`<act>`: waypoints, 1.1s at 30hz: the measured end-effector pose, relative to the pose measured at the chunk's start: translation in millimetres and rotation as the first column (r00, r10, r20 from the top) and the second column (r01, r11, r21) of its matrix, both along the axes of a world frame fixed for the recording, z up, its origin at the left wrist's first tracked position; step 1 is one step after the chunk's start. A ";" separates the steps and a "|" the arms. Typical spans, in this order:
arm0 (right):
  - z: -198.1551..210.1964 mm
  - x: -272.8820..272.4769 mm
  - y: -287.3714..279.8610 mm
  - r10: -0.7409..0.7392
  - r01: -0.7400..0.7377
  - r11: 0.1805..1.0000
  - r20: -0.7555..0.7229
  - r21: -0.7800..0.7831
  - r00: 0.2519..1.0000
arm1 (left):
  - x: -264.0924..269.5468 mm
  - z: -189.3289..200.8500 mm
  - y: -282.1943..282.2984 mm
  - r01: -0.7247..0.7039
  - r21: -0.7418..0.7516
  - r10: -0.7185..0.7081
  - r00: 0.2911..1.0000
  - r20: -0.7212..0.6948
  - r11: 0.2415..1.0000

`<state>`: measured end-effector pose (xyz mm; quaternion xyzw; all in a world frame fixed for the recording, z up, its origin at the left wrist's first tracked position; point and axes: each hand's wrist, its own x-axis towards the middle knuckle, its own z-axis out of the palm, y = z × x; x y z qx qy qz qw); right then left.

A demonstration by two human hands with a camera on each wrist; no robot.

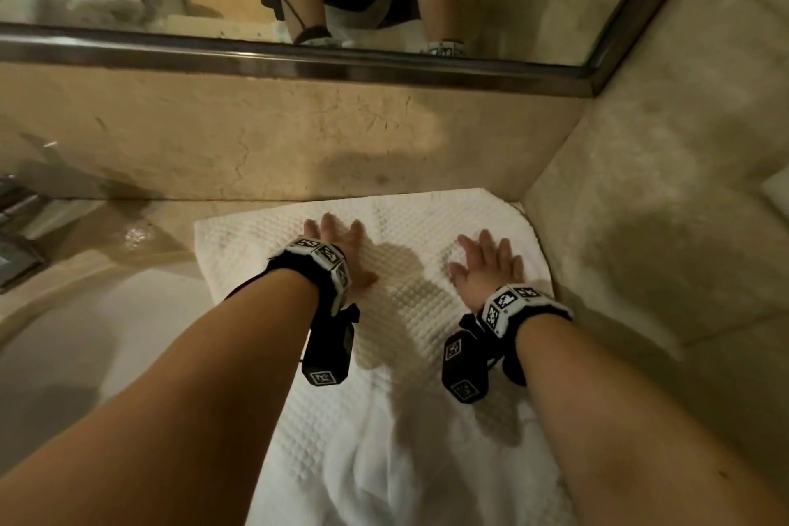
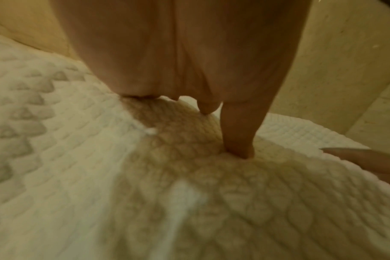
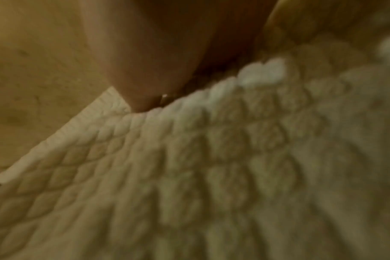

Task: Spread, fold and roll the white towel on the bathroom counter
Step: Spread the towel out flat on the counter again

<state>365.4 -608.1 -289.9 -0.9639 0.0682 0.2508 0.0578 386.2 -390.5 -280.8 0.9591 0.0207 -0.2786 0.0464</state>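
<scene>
A white waffle-weave towel [image 1: 397, 312] lies flat on the beige stone counter [image 1: 141, 235], running from the back wall towards me. My left hand [image 1: 337, 243] presses palm down on its far left part, fingers straight and spread. My right hand [image 1: 486, 265] lies flat on its far right part, fingers spread too. In the left wrist view the left hand [image 2: 211, 88] presses into the towel [image 2: 100, 176] with its thumb extended. The right wrist view is blurred; the right hand [image 3: 156, 70] rests on the towel [image 3: 211, 167] near its hemmed edge.
A white sink basin [image 1: 106, 333] sits to the left of the towel. A stone wall [image 1: 661, 226] rises directly at the towel's right edge. Above the backsplash hangs a framed mirror [image 1: 299, 60]. Dark items [image 1: 17, 235] stand at the far left.
</scene>
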 end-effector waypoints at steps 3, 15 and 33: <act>4.0 -1.3 -2.1 0.019 -0.022 0.999 -0.081 -0.033 0.997 | -0.2 -7.4 3.0 0.008 -0.018 -0.008 1.000 0.009 1.000; 22.2 12.4 75.0 0.207 -0.201 0.973 -0.039 0.110 0.978 | -12.6 23.9 85.9 -0.577 0.057 0.555 0.805 0.210 0.815; 5.4 8.5 120.3 0.203 -0.196 0.975 -0.064 0.101 0.977 | 23.4 13.3 130.4 -0.471 0.082 0.438 0.862 0.254 0.878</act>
